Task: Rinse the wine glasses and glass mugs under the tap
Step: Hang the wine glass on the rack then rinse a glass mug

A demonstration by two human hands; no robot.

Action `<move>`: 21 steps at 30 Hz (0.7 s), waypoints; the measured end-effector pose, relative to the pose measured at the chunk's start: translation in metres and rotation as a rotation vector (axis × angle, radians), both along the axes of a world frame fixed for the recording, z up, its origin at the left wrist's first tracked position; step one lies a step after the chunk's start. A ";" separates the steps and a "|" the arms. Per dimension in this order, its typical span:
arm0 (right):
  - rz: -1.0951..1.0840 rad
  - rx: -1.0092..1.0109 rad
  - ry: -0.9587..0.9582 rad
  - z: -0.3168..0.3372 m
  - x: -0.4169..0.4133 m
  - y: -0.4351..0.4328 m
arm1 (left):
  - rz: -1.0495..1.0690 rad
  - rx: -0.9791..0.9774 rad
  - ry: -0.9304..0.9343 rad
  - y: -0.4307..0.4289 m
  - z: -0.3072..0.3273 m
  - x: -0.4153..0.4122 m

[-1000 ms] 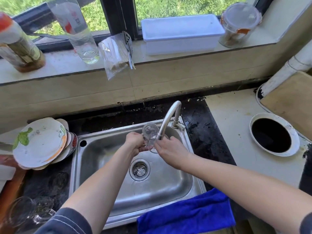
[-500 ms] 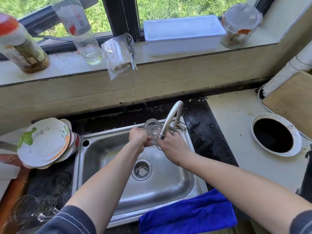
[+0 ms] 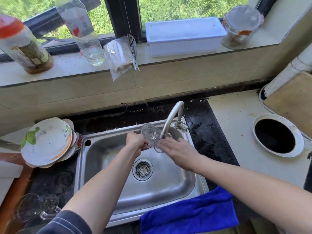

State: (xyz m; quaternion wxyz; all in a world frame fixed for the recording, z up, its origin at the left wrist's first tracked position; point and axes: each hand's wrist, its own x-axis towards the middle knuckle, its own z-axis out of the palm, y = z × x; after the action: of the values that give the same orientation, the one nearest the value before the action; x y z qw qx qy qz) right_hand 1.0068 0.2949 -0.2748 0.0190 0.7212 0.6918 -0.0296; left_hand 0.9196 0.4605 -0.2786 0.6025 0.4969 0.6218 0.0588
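The glass mug (image 3: pixel 150 135) lies tipped on its side over the back of the sink (image 3: pixel 170 184), its body just left of the spout end of the tap (image 3: pixel 172 118) and touching or nearly touching it. The left hand (image 3: pixel 135 143) grips the mug's near end with curled fingers. The right hand (image 3: pixel 177 149) is flat, fingers nearly straight, their tips touching the mug's lower rim. Below both hands the basin lies open down to the drain (image 3: pixel 142 169). A blue cloth (image 3: pixel 189 215) hangs over the sink's front edge at the right. Stacked plates (image 3: pixel 47 142) lean just beside the left rim, and clear glasses (image 3: pixel 32 210) stand nearer on the dark counter (image 3: pixel 200 115).
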 end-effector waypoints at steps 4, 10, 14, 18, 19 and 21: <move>-0.150 -0.025 0.051 -0.010 -0.015 0.014 | -0.081 -0.049 -0.018 -0.008 0.014 0.008; -0.077 0.113 0.182 0.000 -0.005 0.002 | -0.219 -0.210 -0.042 0.004 0.016 -0.009; -0.284 -0.023 0.285 0.006 -0.007 0.010 | -0.259 -0.236 -0.287 0.009 0.013 -0.024; -0.263 -0.031 0.308 0.007 -0.008 0.007 | -0.533 0.111 -0.085 0.009 -0.006 -0.028; -0.228 0.001 0.336 0.007 -0.011 0.008 | -0.532 0.156 -0.037 0.007 -0.009 -0.027; -0.164 0.026 0.391 0.009 -0.019 0.007 | -0.441 0.182 0.021 0.005 -0.014 -0.023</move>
State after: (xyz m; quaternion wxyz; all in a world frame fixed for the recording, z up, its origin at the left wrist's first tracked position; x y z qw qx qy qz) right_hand 0.9878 0.3017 -0.2662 -0.1273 0.7559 0.6216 -0.1614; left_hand 0.8967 0.4654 -0.2930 0.5470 0.6734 0.4967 -0.0237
